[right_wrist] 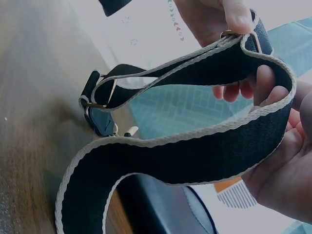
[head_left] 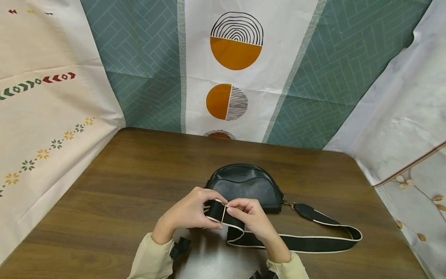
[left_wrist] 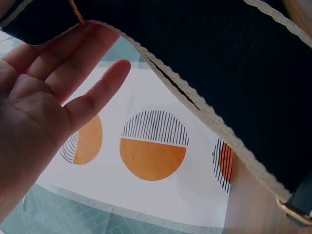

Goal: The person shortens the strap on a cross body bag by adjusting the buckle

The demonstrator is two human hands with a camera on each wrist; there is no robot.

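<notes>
A black strap with cream edges [head_left: 313, 244] is raised off the table in both hands, in front of a black half-round handbag [head_left: 244, 190]. My left hand [head_left: 189, 211] holds the strap beside a thin gold slider buckle [head_left: 223, 213], thumb and fingers on opposite edges. From the other side my right hand [head_left: 256, 221] pinches the strap close to that buckle. In the right wrist view the strap [right_wrist: 209, 151] bends round past the right fingers, and a second metal ring [right_wrist: 114, 95] joins its doubled part to a leather tab [right_wrist: 100, 119]. The left palm [left_wrist: 29, 107] faces the strap.
The bag stands on a brown wooden table [head_left: 139, 166]. A gold clasp [head_left: 287, 202] joins its right side to the strap's leather end [head_left: 304, 211]. Patterned cloths [head_left: 150, 77] hang behind the table and at both sides.
</notes>
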